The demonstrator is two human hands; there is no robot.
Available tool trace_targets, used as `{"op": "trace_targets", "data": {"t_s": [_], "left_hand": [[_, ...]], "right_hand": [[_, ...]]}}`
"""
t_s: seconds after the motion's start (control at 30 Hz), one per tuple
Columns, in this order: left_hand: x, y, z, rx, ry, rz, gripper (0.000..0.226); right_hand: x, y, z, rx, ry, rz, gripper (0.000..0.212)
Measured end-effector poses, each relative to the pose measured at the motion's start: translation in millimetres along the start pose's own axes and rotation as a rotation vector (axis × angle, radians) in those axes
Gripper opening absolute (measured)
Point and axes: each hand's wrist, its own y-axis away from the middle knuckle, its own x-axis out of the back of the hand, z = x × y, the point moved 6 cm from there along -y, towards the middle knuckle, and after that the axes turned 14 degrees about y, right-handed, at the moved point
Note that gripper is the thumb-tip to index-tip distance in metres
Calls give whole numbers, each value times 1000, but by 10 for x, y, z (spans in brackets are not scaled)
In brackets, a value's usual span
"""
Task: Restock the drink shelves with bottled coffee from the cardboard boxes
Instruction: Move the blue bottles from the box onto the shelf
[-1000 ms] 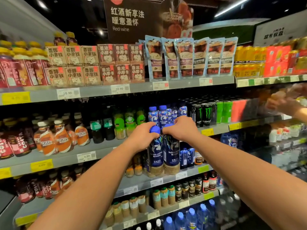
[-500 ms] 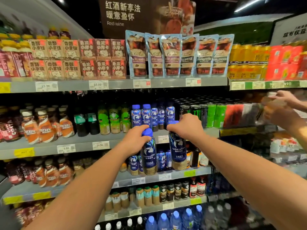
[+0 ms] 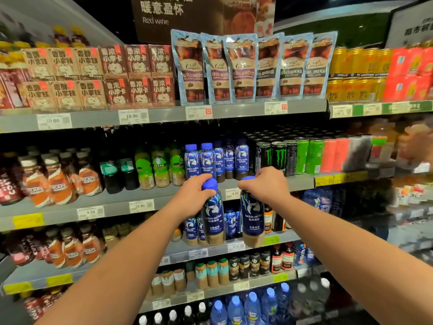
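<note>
Both hands are closed around bottle necks: the left hand [image 3: 193,195] grips one blue-capped bottle of coffee [image 3: 214,214] just under its cap, and the right hand [image 3: 264,187] grips a second bottle [image 3: 252,219] the same way. Both bottles hang upright in the air in front of the drink shelves, between the middle shelf [image 3: 164,198] and the shelf below it [image 3: 210,248]. Matching bottles already stand in a row on the middle shelf [image 3: 212,160], and a few more on the lower shelf [image 3: 230,222]. Judged from this, restocking is under way, with these two bottles not yet placed. No cardboard boxes are in view, so the remaining stock cannot be determined.
</note>
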Motion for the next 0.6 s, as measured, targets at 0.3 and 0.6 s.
{"op": "trace_targets", "data": {"t_s": [0.3, 0.6], "left_hand": [[154, -478, 71, -60, 63, -5, 51], [434, -821, 94, -54, 192, 63, 49]], "right_hand": [[199, -211, -133, -90, -26, 98, 40], [160, -567, -516, -10, -106, 102, 45]]}}
